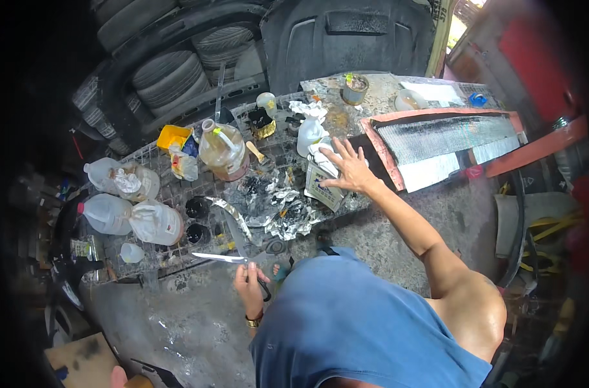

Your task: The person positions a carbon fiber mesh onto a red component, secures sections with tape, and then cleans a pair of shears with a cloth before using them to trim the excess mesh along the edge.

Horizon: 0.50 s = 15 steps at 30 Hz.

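Observation:
My left hand (249, 288) is closed on a pair of scissors (220, 257) with pale blades and dark handles; the blades point leftward over the bench edge. My right hand (349, 168) has its fingers spread over a crumpled white cloth (320, 152) and a square printed package (321, 194). Whether the fingertips touch them is unclear. Behind them stands a translucent white bottle (307, 139). Crumpled foil (291, 220) lies between my hands, near the front edge. To the right, dark woven fabric (456, 142) lies on a long pink-edged board (384, 149).
The cluttered grid-topped bench (149, 265) holds several plastic jugs (107, 213), a large bottle (224, 158), a yellow container (173, 136), dark cups (197, 207) and a can (356, 92). Tires (168, 77) and a dark panel (346, 45) stand behind. A red strip (534, 149) projects at right.

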Motion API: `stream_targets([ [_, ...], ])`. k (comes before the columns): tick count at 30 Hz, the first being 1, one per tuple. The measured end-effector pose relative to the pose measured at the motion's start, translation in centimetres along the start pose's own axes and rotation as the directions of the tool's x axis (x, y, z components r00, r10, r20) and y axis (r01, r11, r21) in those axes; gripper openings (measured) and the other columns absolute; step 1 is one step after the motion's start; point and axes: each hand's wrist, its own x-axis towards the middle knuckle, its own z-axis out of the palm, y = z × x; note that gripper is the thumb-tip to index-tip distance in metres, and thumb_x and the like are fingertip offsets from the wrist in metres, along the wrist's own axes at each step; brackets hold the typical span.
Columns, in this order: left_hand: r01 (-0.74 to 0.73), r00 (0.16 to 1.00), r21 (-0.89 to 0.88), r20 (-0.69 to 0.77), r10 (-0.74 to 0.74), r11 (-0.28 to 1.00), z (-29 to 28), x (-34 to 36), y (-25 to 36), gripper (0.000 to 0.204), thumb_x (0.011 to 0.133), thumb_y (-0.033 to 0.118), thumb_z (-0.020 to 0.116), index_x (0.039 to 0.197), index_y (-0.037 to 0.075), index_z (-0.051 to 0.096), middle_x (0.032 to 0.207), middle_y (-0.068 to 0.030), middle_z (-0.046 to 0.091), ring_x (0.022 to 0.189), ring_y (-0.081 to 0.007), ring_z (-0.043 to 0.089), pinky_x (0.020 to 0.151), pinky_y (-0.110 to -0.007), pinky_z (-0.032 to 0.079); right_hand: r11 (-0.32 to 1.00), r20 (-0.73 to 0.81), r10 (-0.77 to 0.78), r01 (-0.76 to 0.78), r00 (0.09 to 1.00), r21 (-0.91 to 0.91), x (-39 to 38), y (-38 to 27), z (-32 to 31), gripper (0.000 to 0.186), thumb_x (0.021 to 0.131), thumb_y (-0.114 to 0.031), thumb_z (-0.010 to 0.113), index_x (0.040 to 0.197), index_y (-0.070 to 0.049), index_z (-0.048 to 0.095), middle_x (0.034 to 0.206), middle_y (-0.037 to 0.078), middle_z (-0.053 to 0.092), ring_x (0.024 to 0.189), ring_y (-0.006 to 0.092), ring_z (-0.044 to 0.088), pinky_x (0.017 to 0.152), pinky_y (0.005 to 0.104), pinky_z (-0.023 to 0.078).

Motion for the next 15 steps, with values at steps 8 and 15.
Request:
stream_targets([
  [8,-0.075,0.997,0.004,-0.024,0.075,0.997,-2.3,1.2,0.1,0.021,0.101,0.015,0.051,0.085,0.002,0.052,0.065,-0.0023,0.052,0.054,-0.0101,0.051,0.05,-0.027,0.047,0.992,0.286,0.124,-0.122,0.95,-0.024,3.7,0.0,-0.7,0.09,0.069,-0.046,0.073,0.149,-0.037,0.031,0.154,0.012,0.031,0.131,0.0465,0.038,0.099,0.0665,0.037],
  [15,-0.043,0.993,-0.07,-0.112,0.035,0.997,-2.4,-0.2,0.4,0.019,0.1,0.017,0.052,0.089,0.001,0.056,0.065,-0.002,0.055,0.056,-0.0094,0.055,0.052,-0.025,0.046,0.676,0.289,0.389,-0.485,0.874,0.555,2.0,5.5,-5.8,0.069,0.082,-0.036,0.07,0.135,0.003,0.047,0.116,0.018,0.064,0.1,0.0251,0.063,0.087,0.0328,0.049],
])
